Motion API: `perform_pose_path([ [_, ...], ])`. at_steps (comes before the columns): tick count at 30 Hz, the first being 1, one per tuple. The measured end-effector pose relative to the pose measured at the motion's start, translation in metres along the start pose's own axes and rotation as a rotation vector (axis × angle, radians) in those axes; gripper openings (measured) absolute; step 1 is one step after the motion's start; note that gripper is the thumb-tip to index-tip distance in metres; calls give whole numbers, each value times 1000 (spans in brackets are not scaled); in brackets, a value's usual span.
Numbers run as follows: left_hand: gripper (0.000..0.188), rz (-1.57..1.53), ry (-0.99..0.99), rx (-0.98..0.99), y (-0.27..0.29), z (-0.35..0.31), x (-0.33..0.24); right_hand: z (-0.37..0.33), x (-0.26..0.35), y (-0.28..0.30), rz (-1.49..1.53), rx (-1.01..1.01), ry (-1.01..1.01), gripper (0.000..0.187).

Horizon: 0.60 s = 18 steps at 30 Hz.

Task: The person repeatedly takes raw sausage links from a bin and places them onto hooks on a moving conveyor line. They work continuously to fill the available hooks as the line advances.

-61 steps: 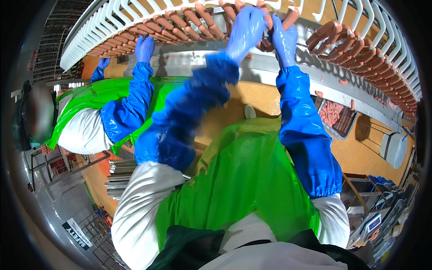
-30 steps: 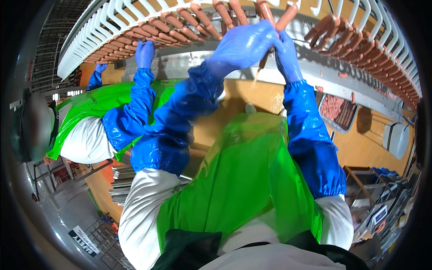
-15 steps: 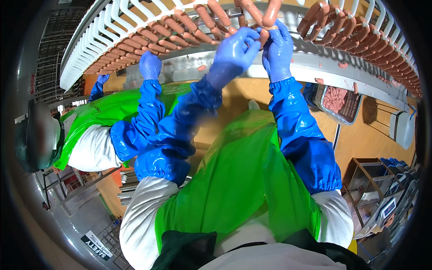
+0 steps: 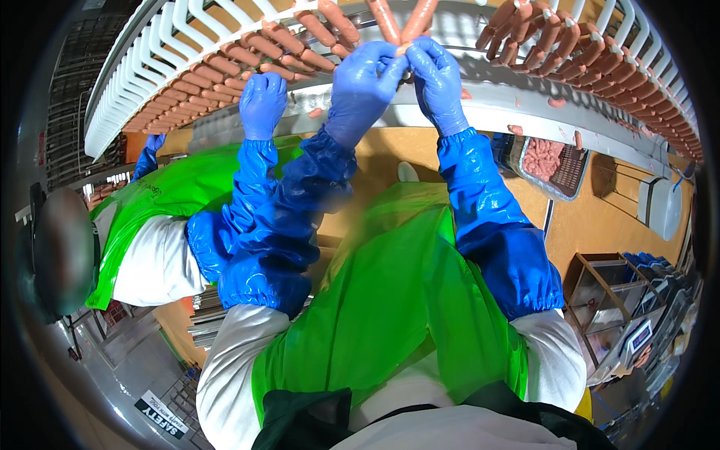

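Observation:
Both my hands, in blue gloves, meet at the top middle below the rack line. My left hand (image 4: 364,94) and my right hand (image 4: 440,86) pinch the joined ends of two pink sausages (image 4: 420,19), which spread upward in a V. A short pale piece of casing shows between my fingertips. To the left, rows of linked sausages (image 4: 240,54) hang close together from white hooks (image 4: 176,49). More hanging sausages (image 4: 592,52) fill the hooks on the right.
A metal ledge (image 4: 495,116) with scraps of sausage runs below the hooks. A crate (image 4: 574,172) holds pink meat pieces, near a white stool-like container (image 4: 660,206). At left a co-worker in a green apron (image 4: 172,187) has a gloved hand (image 4: 262,105) by the sausages.
My hands have come together at the sausage joint, my left fingers now meeting the right ones. The two sausages open into a wider V. The whole view has shifted slightly.

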<state>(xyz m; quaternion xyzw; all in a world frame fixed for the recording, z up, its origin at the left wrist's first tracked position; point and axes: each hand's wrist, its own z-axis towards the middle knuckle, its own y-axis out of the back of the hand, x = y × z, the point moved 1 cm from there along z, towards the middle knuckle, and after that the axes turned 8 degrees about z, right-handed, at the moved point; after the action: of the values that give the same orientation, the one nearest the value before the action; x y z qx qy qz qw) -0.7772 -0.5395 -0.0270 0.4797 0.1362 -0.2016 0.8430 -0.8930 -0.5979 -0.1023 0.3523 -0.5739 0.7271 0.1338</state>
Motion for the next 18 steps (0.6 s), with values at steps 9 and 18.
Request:
perform_pose_path([
  [9, 41, -862, 609, 245, -79, -1, -35, 5, 88, 56, -823, -373, 434, 33],
  [18, 24, -112, 355, 278, -127, 52, -8, 3, 111, 49, -837, -21, 56, 35],
])
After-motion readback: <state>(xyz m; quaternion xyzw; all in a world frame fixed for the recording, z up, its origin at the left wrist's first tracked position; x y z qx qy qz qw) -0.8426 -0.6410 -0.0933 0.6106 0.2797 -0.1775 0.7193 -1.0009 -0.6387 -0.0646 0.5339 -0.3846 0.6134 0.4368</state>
